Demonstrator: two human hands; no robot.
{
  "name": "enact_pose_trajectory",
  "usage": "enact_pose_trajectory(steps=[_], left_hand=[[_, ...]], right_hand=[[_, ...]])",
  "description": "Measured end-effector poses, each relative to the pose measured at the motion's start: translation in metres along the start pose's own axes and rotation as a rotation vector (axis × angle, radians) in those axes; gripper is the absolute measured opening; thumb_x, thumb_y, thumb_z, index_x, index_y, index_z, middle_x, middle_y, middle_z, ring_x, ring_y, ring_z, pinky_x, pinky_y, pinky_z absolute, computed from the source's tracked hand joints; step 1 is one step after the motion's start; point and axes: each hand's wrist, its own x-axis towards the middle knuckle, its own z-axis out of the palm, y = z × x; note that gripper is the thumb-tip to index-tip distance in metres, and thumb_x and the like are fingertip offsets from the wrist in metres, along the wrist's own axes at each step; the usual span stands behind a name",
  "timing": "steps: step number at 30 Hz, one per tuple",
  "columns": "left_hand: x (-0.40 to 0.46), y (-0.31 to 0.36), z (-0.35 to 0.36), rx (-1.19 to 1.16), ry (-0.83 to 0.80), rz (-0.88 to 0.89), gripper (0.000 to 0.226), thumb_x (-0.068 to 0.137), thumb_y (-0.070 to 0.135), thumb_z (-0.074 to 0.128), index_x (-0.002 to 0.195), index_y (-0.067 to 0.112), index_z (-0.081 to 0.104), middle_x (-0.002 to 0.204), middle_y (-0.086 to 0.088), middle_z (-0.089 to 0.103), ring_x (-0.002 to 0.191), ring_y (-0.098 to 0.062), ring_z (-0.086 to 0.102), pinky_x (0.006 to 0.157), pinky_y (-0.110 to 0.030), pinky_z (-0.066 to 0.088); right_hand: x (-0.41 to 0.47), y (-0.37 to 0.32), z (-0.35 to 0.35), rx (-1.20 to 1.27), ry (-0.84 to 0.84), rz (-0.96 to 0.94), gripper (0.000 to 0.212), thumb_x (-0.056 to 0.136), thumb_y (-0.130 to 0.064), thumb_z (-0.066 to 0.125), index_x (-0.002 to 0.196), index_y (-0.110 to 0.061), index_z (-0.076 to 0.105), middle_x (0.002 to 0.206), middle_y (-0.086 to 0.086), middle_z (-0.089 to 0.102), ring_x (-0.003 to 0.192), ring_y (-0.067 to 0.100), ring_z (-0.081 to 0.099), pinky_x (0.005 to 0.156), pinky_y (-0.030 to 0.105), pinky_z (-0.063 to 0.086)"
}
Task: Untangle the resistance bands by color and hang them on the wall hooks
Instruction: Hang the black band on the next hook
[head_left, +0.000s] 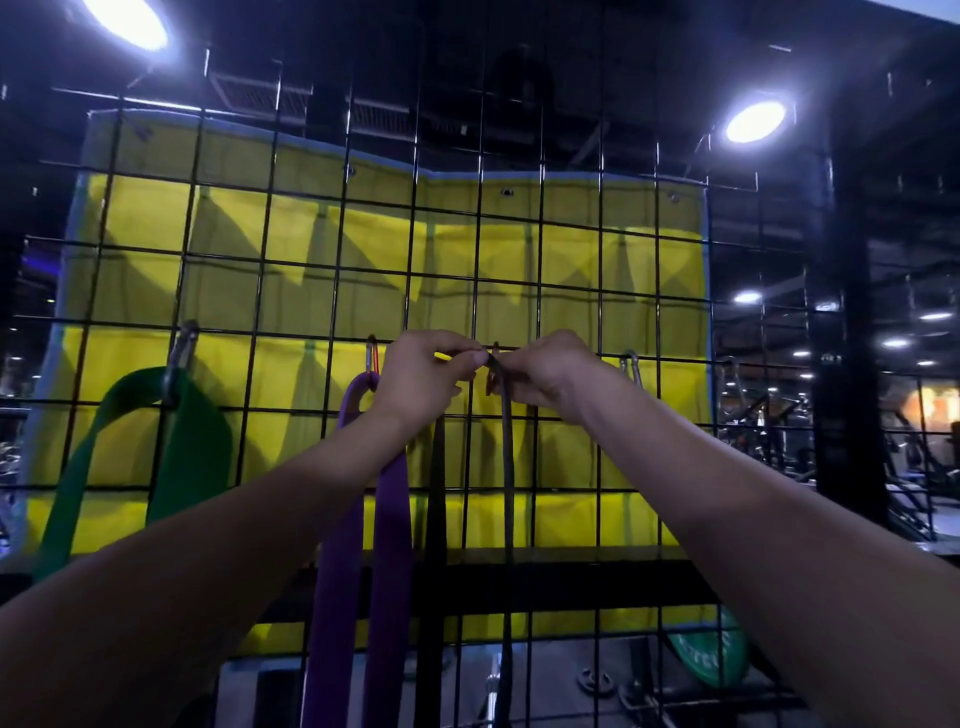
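Note:
A black wire grid wall (291, 291) carries several carabiner hooks. A wide green band (192, 447) hangs from the left hook (182, 353). A purple band (389, 519) hangs from a red carabiner (372, 358). Both hands are raised at the middle hook (495, 358). My left hand (421, 379) and my right hand (545, 371) pinch the top of a thin black band (508, 467), which drops straight down in two strands. The middle hook is mostly hidden by my fingers.
One bare carabiner (631, 364) hangs on the grid to the right. A yellow tarp (649, 291) hangs behind the grid. A green weight plate (711, 654) and a barbell lie on the floor below. Bright ceiling lamps glare at the upper left and right.

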Motion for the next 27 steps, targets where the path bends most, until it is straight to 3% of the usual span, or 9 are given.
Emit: enact_pose_trajectory(steps=[5, 7, 15, 19, 23, 27], left_hand=[[0.001, 0.001, 0.000, -0.047, -0.011, -0.030, 0.017, 0.087, 0.017, 0.062, 0.101, 0.011, 0.069, 0.093, -0.001, 0.066, 0.077, -0.008, 0.063, 0.054, -0.013, 0.048], [0.001, 0.002, 0.001, -0.072, -0.015, -0.042, 0.014, 0.087, 0.017, 0.062, 0.098, 0.014, 0.070, 0.091, -0.001, 0.067, 0.076, -0.008, 0.063, 0.056, -0.015, 0.049], [0.002, 0.004, 0.000, -0.156, -0.031, -0.085, 0.015, 0.087, 0.015, 0.062, 0.099, 0.012, 0.069, 0.092, -0.004, 0.068, 0.080, -0.013, 0.065, 0.063, -0.020, 0.052], [0.002, 0.004, -0.004, -0.228, -0.009, -0.118, 0.010, 0.087, 0.013, 0.062, 0.094, 0.014, 0.069, 0.084, 0.003, 0.067, 0.067, 0.001, 0.065, 0.057, -0.014, 0.051], [0.000, 0.001, -0.012, -0.159, -0.041, -0.112, 0.008, 0.086, 0.014, 0.064, 0.090, 0.017, 0.069, 0.086, 0.002, 0.068, 0.077, -0.008, 0.065, 0.059, -0.016, 0.052], [-0.003, 0.003, -0.010, -0.106, -0.070, -0.098, 0.010, 0.084, 0.013, 0.066, 0.092, 0.012, 0.071, 0.084, 0.005, 0.068, 0.074, -0.004, 0.065, 0.058, -0.013, 0.053]], right_hand=[[-0.002, -0.003, -0.005, 0.028, -0.081, 0.064, 0.033, 0.084, -0.011, 0.066, 0.112, 0.005, 0.058, 0.090, 0.015, 0.068, 0.068, 0.018, 0.066, 0.055, 0.022, 0.057], [-0.006, -0.005, -0.009, 0.061, -0.135, 0.086, 0.027, 0.086, -0.012, 0.063, 0.107, 0.004, 0.058, 0.083, 0.013, 0.066, 0.069, 0.018, 0.065, 0.050, 0.020, 0.056], [-0.004, -0.011, -0.015, 0.090, -0.203, 0.178, 0.015, 0.087, -0.013, 0.062, 0.096, 0.000, 0.061, 0.084, 0.013, 0.066, 0.074, 0.021, 0.067, 0.059, 0.022, 0.056], [-0.003, -0.017, -0.010, 0.061, -0.223, 0.232, 0.013, 0.087, -0.016, 0.063, 0.088, -0.004, 0.061, 0.082, 0.012, 0.065, 0.073, 0.020, 0.065, 0.060, 0.023, 0.057], [-0.004, -0.018, 0.002, 0.011, -0.200, 0.276, 0.014, 0.089, -0.014, 0.061, 0.079, -0.005, 0.056, 0.076, 0.008, 0.059, 0.067, 0.017, 0.059, 0.059, 0.023, 0.052], [-0.003, -0.011, 0.008, 0.015, -0.184, 0.254, 0.017, 0.090, -0.009, 0.057, 0.074, -0.005, 0.053, 0.072, 0.007, 0.056, 0.063, 0.015, 0.054, 0.054, 0.020, 0.048]])
